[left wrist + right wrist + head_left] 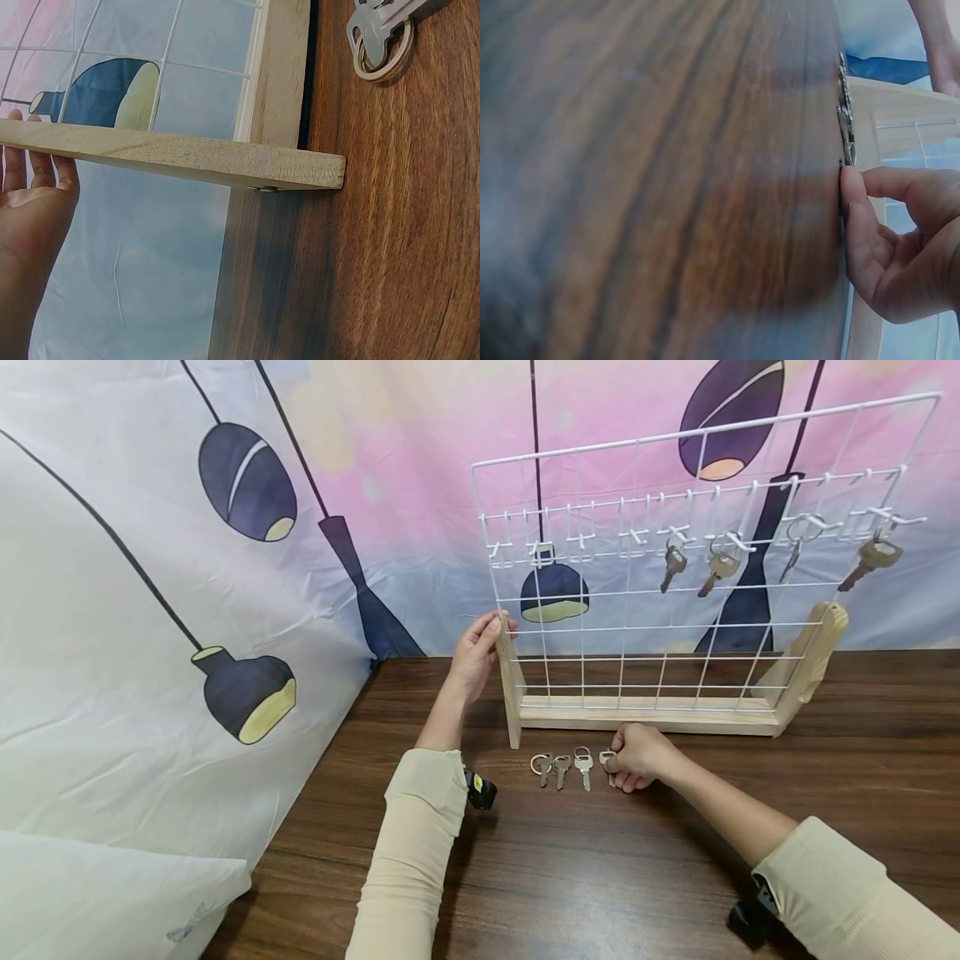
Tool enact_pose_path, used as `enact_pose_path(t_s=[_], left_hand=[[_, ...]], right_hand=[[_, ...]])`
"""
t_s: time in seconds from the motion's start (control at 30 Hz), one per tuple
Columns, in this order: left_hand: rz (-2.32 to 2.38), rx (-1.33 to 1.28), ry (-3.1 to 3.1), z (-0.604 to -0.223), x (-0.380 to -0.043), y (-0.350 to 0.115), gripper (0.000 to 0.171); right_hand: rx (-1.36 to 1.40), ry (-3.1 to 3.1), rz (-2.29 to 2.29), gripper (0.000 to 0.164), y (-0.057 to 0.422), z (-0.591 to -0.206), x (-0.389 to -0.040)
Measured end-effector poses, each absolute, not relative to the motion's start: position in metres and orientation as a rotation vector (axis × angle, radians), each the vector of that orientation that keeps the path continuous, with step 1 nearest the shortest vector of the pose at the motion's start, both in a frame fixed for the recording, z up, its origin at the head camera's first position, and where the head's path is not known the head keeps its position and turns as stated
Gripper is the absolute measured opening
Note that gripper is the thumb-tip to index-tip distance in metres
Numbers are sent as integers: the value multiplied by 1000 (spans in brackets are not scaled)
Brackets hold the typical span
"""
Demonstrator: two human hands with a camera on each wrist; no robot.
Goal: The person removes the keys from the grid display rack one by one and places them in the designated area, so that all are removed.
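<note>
My left hand (477, 652) grips the left wooden upright (510, 681) of a white wire grid rack (622, 657), thumb in front. In the left wrist view the fingertips (37, 118) show past the upright's edge. My right hand (639, 757) is down at the tabletop before the rack's base, thumb and forefinger pinching the rightmost key (606, 757) of a short row. Fingers hide part of that key. Beside it lie a silver key (583, 767) and two darker keys, one (561, 768) next to the leftmost (545, 768), each with a ring.
White hooks line the upper grid; several keys hang from those on the right, including a brown key (873, 560) at the far end. A wooden base bar (645, 717) joins the uprights on the brown table (555, 868). A printed curtain (420, 468) stands behind and left.
</note>
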State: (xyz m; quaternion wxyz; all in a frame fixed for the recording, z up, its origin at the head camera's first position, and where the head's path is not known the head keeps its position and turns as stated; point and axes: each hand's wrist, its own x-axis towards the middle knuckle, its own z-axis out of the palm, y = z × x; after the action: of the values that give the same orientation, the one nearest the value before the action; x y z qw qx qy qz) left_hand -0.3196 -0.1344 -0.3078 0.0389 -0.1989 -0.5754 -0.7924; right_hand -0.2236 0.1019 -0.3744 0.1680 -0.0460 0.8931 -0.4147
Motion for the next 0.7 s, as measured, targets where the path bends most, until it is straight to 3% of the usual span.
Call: enact_pose_path(t_s=[0.23,0.43,0.7], left_hand=[[-2421,-620,-1772,-308,-318,-134,31],[-2424,-619,-1767,-308,-320,-133,32],[-2417,-612,-1775,-308,-319,-134,30]], right_hand=[[-171,2702,-1209,21,113,-355,-223],[-194,3141,-1275,21,129,-307,-212],[-93,3500,-1707,28,138,-253,-209]])
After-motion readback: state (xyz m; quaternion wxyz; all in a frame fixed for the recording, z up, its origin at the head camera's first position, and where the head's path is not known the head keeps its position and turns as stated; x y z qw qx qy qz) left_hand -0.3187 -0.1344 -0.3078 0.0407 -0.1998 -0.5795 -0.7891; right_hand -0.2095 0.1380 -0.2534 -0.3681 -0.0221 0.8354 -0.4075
